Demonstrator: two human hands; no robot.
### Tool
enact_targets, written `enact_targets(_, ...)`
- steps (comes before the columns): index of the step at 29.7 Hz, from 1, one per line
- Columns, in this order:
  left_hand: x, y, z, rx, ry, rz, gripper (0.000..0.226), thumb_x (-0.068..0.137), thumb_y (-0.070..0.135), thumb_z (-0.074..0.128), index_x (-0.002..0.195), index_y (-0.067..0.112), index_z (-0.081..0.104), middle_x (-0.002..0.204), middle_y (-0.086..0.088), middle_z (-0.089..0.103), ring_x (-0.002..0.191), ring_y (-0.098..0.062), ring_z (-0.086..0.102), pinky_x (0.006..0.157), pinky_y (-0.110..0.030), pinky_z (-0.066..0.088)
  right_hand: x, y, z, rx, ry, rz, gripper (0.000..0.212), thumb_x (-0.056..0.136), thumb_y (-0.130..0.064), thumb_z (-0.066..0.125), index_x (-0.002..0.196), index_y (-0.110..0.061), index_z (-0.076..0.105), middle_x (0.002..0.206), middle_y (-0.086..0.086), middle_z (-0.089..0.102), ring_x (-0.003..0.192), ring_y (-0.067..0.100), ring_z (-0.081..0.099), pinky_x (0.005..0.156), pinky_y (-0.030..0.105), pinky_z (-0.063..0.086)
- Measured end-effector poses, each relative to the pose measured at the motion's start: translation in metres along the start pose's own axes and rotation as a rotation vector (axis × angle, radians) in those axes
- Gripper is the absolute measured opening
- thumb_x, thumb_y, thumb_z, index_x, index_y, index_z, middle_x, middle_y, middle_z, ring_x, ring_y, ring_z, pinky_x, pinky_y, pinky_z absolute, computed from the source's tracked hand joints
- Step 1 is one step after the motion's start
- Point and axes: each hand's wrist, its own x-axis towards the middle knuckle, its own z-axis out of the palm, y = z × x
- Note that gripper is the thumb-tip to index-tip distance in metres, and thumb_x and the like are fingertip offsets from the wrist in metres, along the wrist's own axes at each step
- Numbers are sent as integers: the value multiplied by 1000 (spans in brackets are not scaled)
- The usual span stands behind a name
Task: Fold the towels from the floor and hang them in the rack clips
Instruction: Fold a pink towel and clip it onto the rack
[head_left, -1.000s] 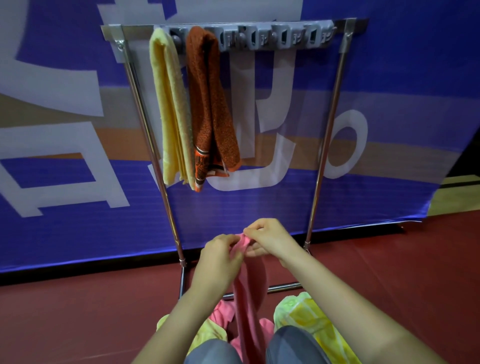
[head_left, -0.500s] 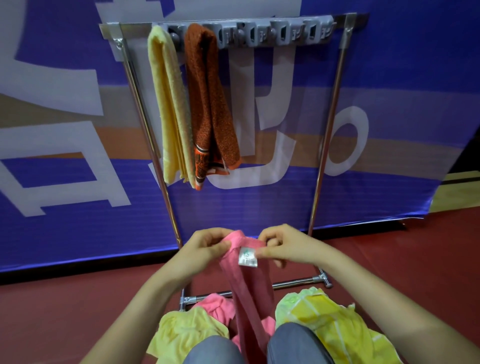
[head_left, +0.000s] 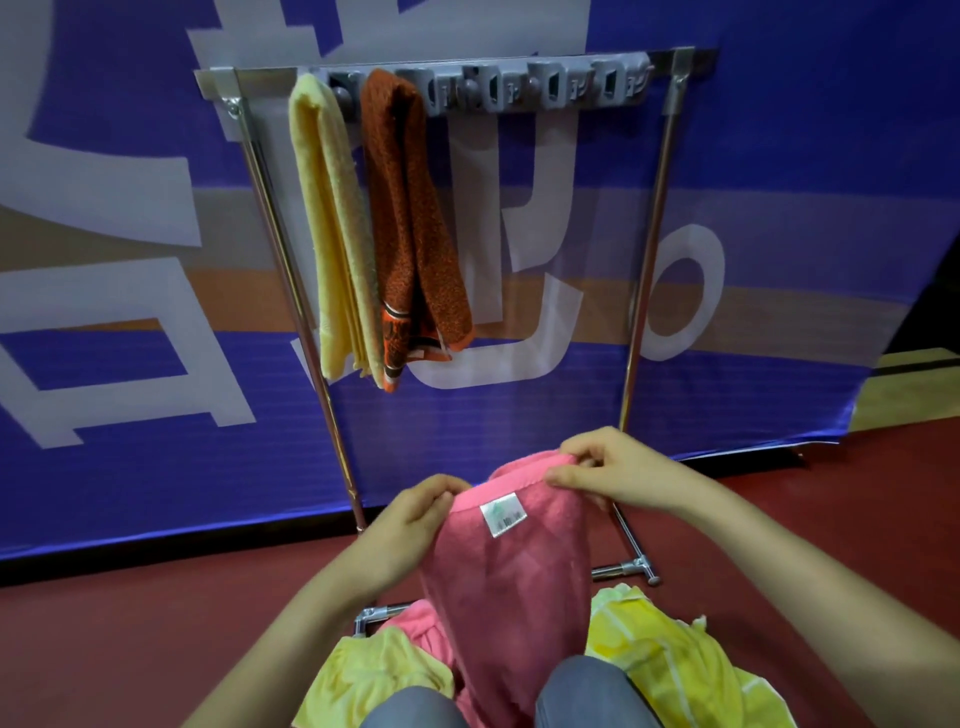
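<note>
Hanging in front of the rack (head_left: 647, 270), a pink towel (head_left: 509, 587) is pinched along its top edge by the left hand (head_left: 410, 525) and the right hand (head_left: 618, 475); a yellow towel (head_left: 327, 223) and a rust towel (head_left: 410, 208) are held in the rack's clips (head_left: 550, 85).

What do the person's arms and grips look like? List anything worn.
The left grip and right grip are bare hands: no gloves, rings or watch show. The left forearm and right forearm are bare to the picture's edge, with no sleeves in view. Grey trousers cover the knees at the bottom.
</note>
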Motion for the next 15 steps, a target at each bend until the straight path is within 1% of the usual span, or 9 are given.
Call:
enact_targets(2,1,4,-3,0,4,25,24,95,13,38,93,19,61,87,8,64,77,2,59,72,-11,45,-1,0,-8,4,11,9,38,82,-25,63,53,-16,41,36,-7,44,41,11,43,51,23,37)
enact_targets(4,0,8,-6,-18,-27,37,21,93,15,44,91,14,66,80,7,66,73,4,60,69,-14,47,-4,-2,-13,18,10,11,36,83,-24,62,53,-18,44,35,-6,45,41,12,44,54,29,39)
enact_targets(6,-2,12,-8,-56,-86,40,17,88,15,52,88,12,69,76,7,70,74,0,61,69,-16,49,-7,-3,-19,29,-5,9,34,83,-24,62,54,-17,46,36,-5,46,41,11,44,54,28,40)
enact_targets(8,-5,16,-12,-78,-149,37,12,83,13,59,85,16,71,77,5,71,76,-5,63,70,-17,52,-9,-5,-22,24,-40,10,32,83,-24,62,54,-17,49,37,-5,47,41,11,45,53,25,41)
enact_targets(10,-7,22,-17,-23,-206,26,10,79,12,65,85,17,71,82,-4,72,76,-9,63,71,-21,52,-11,-7,-25,9,-76,20,31,82,-24,64,56,-14,50,40,-5,47,41,9,45,50,22,39)
enact_targets(12,-6,30,-22,64,-256,5,10,78,12,67,87,12,71,89,-16,71,77,-15,63,74,-27,53,-13,-9,-28,-42,-121,40,32,80,-26,65,60,-6,52,42,-6,48,41,10,47,49,22,38)
enact_targets(14,-5,35,-27,176,-284,2,11,78,12,68,89,10,70,91,-18,71,75,-15,62,73,-28,53,-14,-10,-32,-103,-184,72,32,80,-27,66,67,1,57,43,-7,49,42,12,49,49,22,38)
enact_targets(15,-4,37,-29,250,-287,10,12,79,13,67,90,9,70,92,-18,71,75,-14,61,72,-29,53,-15,-11,-33,-131,-220,91,30,79,-28,66,68,0,59,44,-8,49,44,13,49,48,22,38)
